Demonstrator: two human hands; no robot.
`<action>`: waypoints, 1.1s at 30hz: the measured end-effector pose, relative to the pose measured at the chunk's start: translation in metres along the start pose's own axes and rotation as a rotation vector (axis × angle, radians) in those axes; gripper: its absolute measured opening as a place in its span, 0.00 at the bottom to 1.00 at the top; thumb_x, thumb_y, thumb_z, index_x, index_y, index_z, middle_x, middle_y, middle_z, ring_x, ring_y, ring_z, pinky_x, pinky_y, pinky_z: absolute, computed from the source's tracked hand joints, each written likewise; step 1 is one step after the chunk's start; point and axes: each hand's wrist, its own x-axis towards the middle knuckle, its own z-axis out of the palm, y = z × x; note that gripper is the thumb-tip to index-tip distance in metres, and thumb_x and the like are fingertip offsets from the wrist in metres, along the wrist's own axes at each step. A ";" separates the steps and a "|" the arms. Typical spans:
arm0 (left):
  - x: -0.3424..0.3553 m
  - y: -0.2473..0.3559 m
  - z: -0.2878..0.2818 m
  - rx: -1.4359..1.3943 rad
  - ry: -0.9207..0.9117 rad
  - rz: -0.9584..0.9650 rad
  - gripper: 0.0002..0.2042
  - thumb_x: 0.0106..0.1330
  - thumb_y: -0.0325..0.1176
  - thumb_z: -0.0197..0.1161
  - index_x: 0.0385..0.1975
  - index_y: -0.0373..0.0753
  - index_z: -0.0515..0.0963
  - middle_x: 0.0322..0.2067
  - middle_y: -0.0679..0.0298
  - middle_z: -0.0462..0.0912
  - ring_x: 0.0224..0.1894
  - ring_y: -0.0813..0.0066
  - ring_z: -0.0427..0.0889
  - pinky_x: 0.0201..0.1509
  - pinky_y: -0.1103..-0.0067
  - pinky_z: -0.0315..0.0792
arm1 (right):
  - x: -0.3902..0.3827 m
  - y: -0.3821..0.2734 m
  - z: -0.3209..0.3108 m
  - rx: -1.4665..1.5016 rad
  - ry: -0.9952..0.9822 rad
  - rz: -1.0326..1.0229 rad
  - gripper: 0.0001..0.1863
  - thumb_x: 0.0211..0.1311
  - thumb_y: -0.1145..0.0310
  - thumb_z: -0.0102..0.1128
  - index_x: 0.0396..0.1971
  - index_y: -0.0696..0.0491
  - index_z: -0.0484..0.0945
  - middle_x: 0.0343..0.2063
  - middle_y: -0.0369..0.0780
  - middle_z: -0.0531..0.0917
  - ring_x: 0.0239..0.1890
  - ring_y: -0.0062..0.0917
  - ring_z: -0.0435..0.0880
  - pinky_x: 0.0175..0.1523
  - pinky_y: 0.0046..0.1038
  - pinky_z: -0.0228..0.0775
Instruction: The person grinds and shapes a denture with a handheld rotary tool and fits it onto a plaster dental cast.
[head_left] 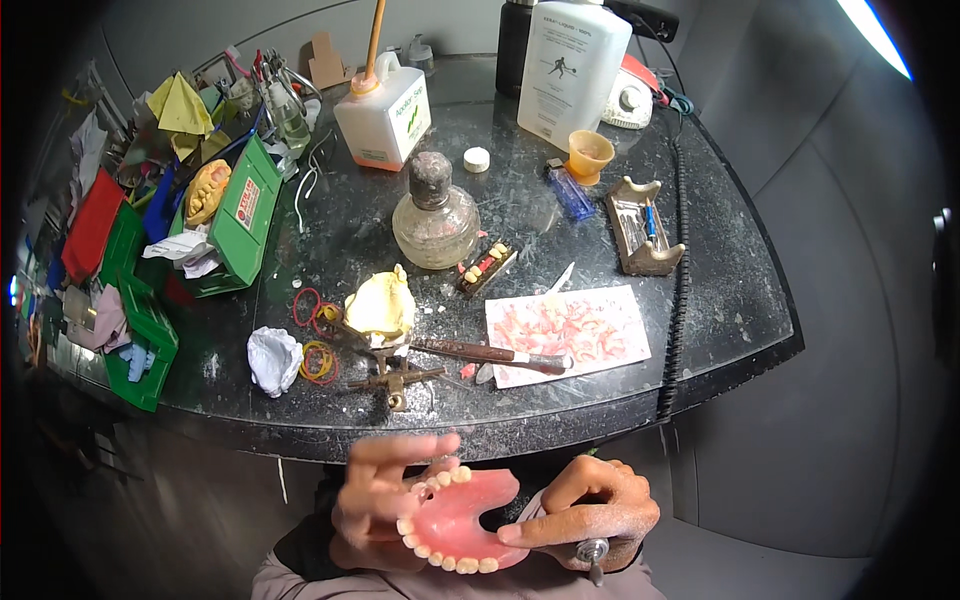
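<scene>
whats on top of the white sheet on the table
Pink scraps are spread over the white sheet, and a brown-handled tool lies partly across it. The surface directly beneath them is covered and cannot be seen.

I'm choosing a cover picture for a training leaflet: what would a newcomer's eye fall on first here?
Probably the pink denture with its pale teeth, low in the middle, between the blurred left hand and the right hand, which also holds a metal tool. Next, perhaps, the white card strewn with pink scraps, right of centre on the dark bench, and the big white bottle standing at the back.
</scene>
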 end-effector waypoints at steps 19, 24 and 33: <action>0.005 0.020 0.010 -0.656 0.030 -0.590 0.19 0.54 0.36 0.62 0.37 0.39 0.58 0.35 0.53 0.62 0.40 0.67 0.68 0.44 0.69 0.69 | 0.017 -0.001 0.007 -0.456 -0.247 -0.099 0.17 0.40 0.57 0.67 0.10 0.52 0.70 0.07 0.31 0.66 0.07 0.17 0.65 0.11 0.17 0.50; 0.006 0.022 0.011 -0.620 0.079 -0.631 0.20 0.54 0.36 0.62 0.36 0.39 0.56 0.35 0.53 0.61 0.37 0.72 0.66 0.42 0.73 0.68 | 0.017 0.006 0.010 -0.517 -0.303 -0.142 0.10 0.29 0.63 0.57 0.10 0.51 0.67 0.10 0.33 0.66 0.08 0.18 0.65 0.12 0.20 0.49; 0.004 0.018 0.009 -0.562 0.074 -0.632 0.20 0.53 0.36 0.62 0.35 0.39 0.56 0.33 0.54 0.61 0.33 0.75 0.64 0.40 0.77 0.67 | 0.016 0.008 0.012 -0.533 -0.281 -0.268 0.12 0.32 0.61 0.58 0.10 0.51 0.67 0.08 0.32 0.65 0.08 0.16 0.64 0.11 0.18 0.48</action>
